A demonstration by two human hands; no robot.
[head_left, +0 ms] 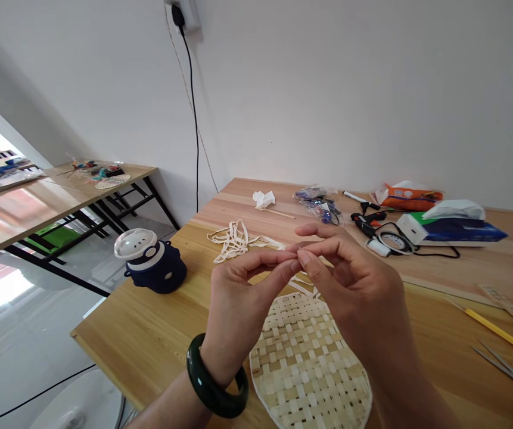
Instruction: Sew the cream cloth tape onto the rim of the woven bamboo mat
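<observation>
My left hand [247, 298], with a dark green bangle [214, 381] on its wrist, and my right hand [354, 286] meet fingertip to fingertip above the table. Both are closed in a pinch. Whatever they hold between the tips is too small to make out. Below them lies a woven bamboo panel [310, 369] with a pale edge, partly covered by my right hand and forearm. Behind my fingers, a loose tangle of cream-coloured flat cord [233, 241] spreads on the wood, with strands running toward the panel's top edge.
A dark blue cup [158, 271] with a clear lid stands at the left table edge. Toward the back are crumpled white tissue [264, 199], a plastic-wrapped bundle [319, 202], a glue gun [366, 223] and tissue packs [457, 226]. Scissors [509, 369] and a yellow pencil-like stick [501, 333] lie right.
</observation>
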